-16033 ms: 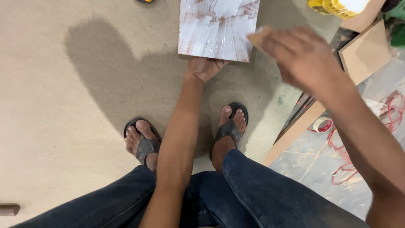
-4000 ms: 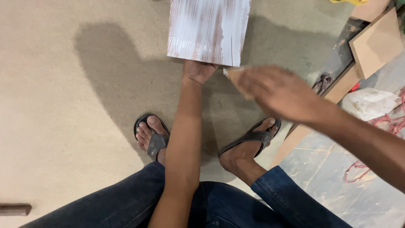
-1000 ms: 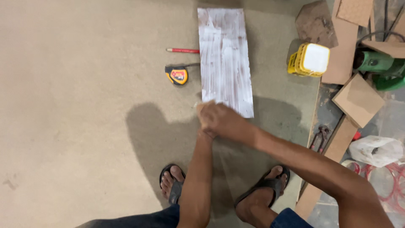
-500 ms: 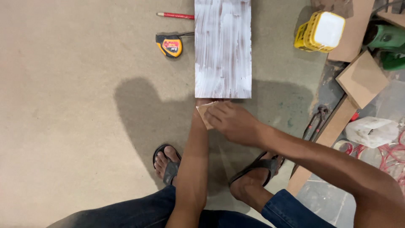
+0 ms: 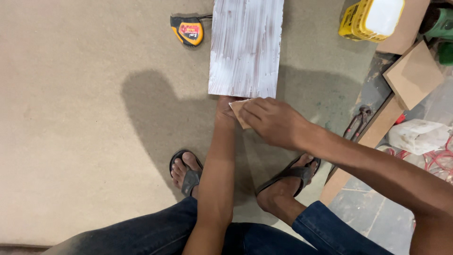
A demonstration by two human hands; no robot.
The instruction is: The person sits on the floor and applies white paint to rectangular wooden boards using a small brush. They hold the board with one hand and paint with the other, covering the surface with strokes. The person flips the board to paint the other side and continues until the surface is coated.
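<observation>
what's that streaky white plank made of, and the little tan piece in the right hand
The plank looks like a wood or board strip under a thin, wet-looking white coat: streaks run lengthwise and brown shows through, so the base stays a guess. The tan piece, pinched by the right hand at the plank's near end beside the left hand, looks like a flat matte offcut, cardboard or thin board.

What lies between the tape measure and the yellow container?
In the head view, the white-coated board lies between the tape measure and the yellow container, flat on the floor.
</observation>
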